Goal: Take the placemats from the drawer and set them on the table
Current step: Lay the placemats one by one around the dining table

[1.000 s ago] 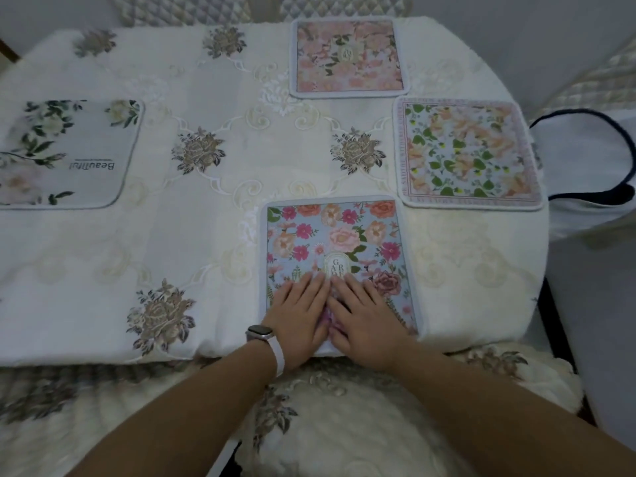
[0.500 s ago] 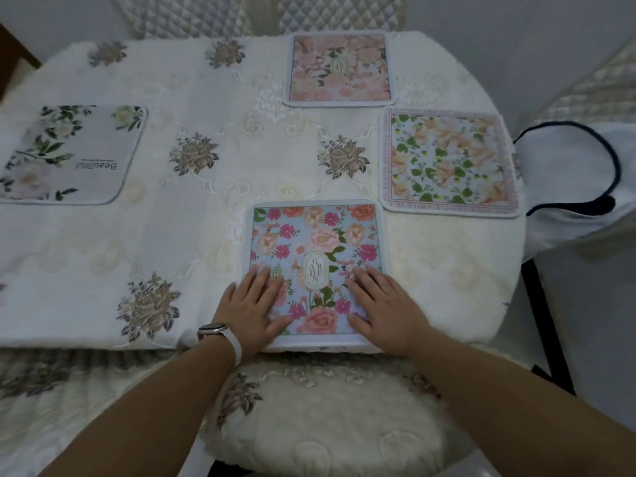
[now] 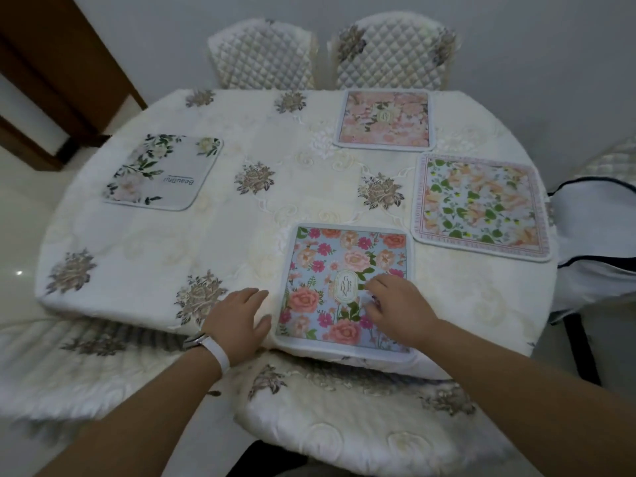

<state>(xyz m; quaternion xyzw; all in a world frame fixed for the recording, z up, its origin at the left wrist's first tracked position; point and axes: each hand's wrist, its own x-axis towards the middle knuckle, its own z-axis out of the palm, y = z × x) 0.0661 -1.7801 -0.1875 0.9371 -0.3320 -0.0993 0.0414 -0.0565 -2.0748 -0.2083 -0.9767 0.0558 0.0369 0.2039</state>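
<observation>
Hands both lie at the near edge of the table (image 3: 213, 232). The left hand (image 3: 237, 321) is flat on the white cloth (image 3: 275, 204) with its fingers straight, and it holds nothing. It sits just beside the left side of the blue flower placemat (image 3: 323, 259). A watch with a white band (image 3: 215, 351) is on that wrist. The right hand (image 3: 399, 309) rests on top of the blue flower placemat, on its right half. Its fingers are a little bent and loose, and they do not grab the mat.

Three more mats lie flat on the table. The orange and green placemat (image 3: 481, 204) is at the right edge, near the blue one. The pink placemat (image 3: 383, 120) is at the far edge. The grey placemat (image 3: 161, 172) is at the left edge, well apart from the rest.

A soft white chair seat (image 3: 344, 428) is under the near edge. Two padded chairs (image 3: 392, 51) stand past the far edge. A white bag (image 3: 592, 228) with a dark trim sits by the right edge.
</observation>
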